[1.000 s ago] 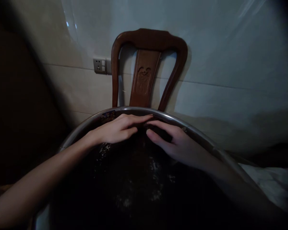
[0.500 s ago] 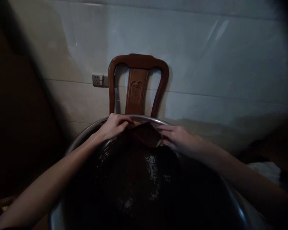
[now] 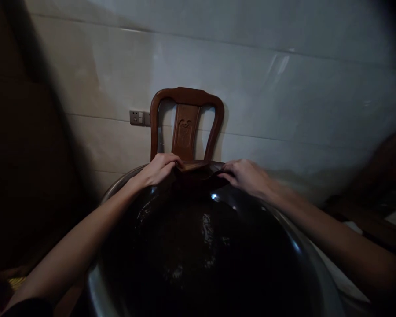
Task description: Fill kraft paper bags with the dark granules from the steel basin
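Observation:
At the far side of a large round metal basin [image 3: 95, 288], both hands hold a dark reddish, thin, sheet-like thing [image 3: 196, 176]. Its upper edge looks tan, and its exact kind is too dark to make out. My left hand [image 3: 161, 169] pinches its left end, fingers curled over it close to the rim. At the other end my right hand [image 3: 246, 177] grips it between thumb and fingers. Below the hands, the basin's inside is very dark, with wet-looking glints on the dark contents [image 3: 185, 237].
Behind the basin a carved wooden chair [image 3: 185, 125] stands against the tiled wall [image 3: 267, 101]. A wall socket [image 3: 137, 117] is to its left. A big dark upright surface [image 3: 20, 154] fills the left side. Dim objects lie at the lower right.
My right hand has moved slightly up, lifting its end of the sheet-like thing, whose opened-out face now shows less. My left hand stays at its end. The view has shifted slightly.

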The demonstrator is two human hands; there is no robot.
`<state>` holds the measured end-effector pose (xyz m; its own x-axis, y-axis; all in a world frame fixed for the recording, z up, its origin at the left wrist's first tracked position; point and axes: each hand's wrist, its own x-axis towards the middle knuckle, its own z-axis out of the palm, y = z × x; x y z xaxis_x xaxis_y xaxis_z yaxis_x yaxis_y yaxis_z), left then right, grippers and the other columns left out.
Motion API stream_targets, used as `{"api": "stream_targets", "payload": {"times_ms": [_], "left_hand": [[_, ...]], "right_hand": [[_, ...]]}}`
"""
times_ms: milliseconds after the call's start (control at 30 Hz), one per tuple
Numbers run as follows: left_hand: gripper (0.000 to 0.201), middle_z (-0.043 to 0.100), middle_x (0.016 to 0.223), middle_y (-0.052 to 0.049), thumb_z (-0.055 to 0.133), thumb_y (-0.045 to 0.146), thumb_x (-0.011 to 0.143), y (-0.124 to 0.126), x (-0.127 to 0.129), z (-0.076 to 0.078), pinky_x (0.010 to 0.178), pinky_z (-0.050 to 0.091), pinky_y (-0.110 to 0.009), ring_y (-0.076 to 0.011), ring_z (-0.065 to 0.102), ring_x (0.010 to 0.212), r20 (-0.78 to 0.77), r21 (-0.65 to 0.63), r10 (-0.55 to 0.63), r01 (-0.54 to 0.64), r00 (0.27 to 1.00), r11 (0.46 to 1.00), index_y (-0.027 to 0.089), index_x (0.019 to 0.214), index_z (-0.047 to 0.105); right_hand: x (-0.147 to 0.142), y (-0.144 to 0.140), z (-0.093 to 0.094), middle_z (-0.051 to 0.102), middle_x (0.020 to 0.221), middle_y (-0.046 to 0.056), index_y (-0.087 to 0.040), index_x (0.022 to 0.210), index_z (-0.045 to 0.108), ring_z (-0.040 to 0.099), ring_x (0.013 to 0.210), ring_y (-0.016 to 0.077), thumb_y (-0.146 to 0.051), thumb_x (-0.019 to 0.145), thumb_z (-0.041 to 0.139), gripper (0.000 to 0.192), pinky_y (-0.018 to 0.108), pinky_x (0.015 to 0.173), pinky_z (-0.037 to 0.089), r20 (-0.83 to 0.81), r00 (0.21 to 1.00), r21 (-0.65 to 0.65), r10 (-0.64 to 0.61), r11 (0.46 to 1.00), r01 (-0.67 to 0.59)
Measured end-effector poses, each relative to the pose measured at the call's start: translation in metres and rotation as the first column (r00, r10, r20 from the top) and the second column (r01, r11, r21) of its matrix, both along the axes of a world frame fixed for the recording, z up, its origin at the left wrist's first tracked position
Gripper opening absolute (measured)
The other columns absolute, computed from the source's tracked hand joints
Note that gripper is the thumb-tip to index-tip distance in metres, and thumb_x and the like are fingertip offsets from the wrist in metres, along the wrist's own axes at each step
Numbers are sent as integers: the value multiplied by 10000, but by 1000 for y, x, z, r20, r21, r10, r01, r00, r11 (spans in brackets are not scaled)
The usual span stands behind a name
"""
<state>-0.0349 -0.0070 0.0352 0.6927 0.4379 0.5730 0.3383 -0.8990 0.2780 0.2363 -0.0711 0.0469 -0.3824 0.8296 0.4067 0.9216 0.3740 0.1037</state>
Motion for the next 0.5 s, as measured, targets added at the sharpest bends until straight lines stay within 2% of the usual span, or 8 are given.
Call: {"api": "stream_targets", "payload": {"times_ms": [100, 200, 333, 433, 500], "left_hand": [[255, 588, 1123, -89, 439, 264, 903, -3, 4, -3, 939, 407, -356, -185, 547, 1030, -87, 60, -128, 133, 988, 989, 143, 996, 643], [271, 599, 1105, -95, 594, 409, 831, -2, 7, -7, 913, 426, -347, -192, 549, 1020, -86, 101, -177, 186, 980, 977, 162, 916, 669], [241, 618, 1042, -86, 655, 396, 787, 9, 5, -11, 861, 441, -300, -176, 549, 980, -132, 134, -246, 263, 960, 955, 162, 842, 675], [193, 630, 881, -68, 556, 310, 880, 19, 1, -13, 773, 448, -259, -143, 565, 851, -90, 198, -146, 161, 985, 967, 147, 865, 658], [189, 616, 829, -66, 532, 286, 893, 27, -1, -16, 737, 446, -256, -143, 560, 810, -51, 257, -44, 56, 998, 965, 135, 865, 642]], "right_hand": [[4, -8, -8, 673, 777, 74, -186, 861, 696, 622, 719, 186, -299, 879, 470, 253, 298, 644, 462, 11, 999, 6, -37, 999, 37], [4, -12, -14, 675, 814, 68, -196, 903, 695, 624, 754, 179, -291, 888, 459, 255, 293, 680, 473, -37, 999, -6, 2, 1000, -2], [4, -14, -18, 666, 858, 85, -175, 902, 700, 619, 777, 181, -266, 891, 452, 265, 310, 724, 481, -62, 997, 15, 49, 999, -48], [4, -14, -19, 647, 922, 106, -150, 879, 704, 609, 820, 190, -254, 884, 471, 256, 341, 775, 485, -87, 995, 72, 42, 997, -36], [3, -14, -20, 585, 1110, 134, -149, 868, 705, 558, 993, 239, -261, 868, 506, 228, 387, 839, 468, -57, 996, 199, 70, 978, -57]]}}
